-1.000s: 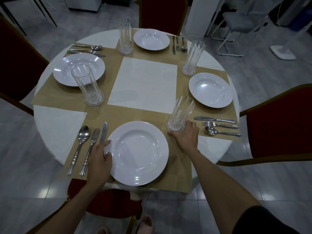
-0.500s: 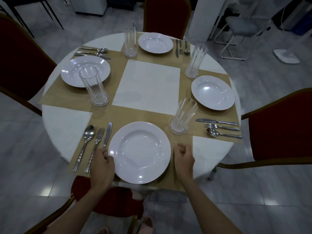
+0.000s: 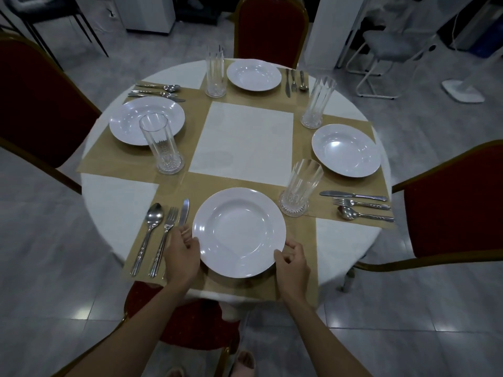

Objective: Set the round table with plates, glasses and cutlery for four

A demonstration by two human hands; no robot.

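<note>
1. Round table [image 3: 117, 197]: white cloth, four tan placemats around a bare white centre square; four settings laid.
2. Near plate [image 3: 239, 232]: white, deep-rimmed, on the near placemat [image 3: 217, 183], directly before the person. A second ago only the left hand touched it; both hands now flank it.
3. Left hand [image 3: 181, 254]: at the plate's left rim, fingers curled against the edge, thumb near the rim top. Position differs little from both earlier frames. Whether it truly grips the rim or only rests against it cannot be told.
4. Right hand [image 3: 292, 261]: a second ago at the base of the near glass; half a second ago drawn back as a loose fist on the mat; now at the plate's lower right rim, fingers curled, fingertips touching the edge.
5. Near glass [image 3: 300, 190]: clear ribbed tumbler, upright, just beyond the plate's upper right; now free of any hand.
6. Near cutlery: spoon [image 3: 151, 232], fork [image 3: 165, 235], table knife [image 3: 183, 215], parallel, left of the plate; the knife's handle end is hidden by the left hand.
7. Right setting: plate [image 3: 345, 150], glass [image 3: 318, 102], cutlery set [image 3: 359, 206]. Unchanged.
8. Far setting: plate [image 3: 253, 74], glass [image 3: 215, 74], cutlery [image 3: 295, 81]. Unchanged.
9. Left setting: plate [image 3: 128, 115], glass [image 3: 161, 144] overlapping it in view, cutlery [image 3: 156, 91]. Unchanged.
10. Red upholstered chairs [image 3: 460, 202]: one at each setting.
</note>
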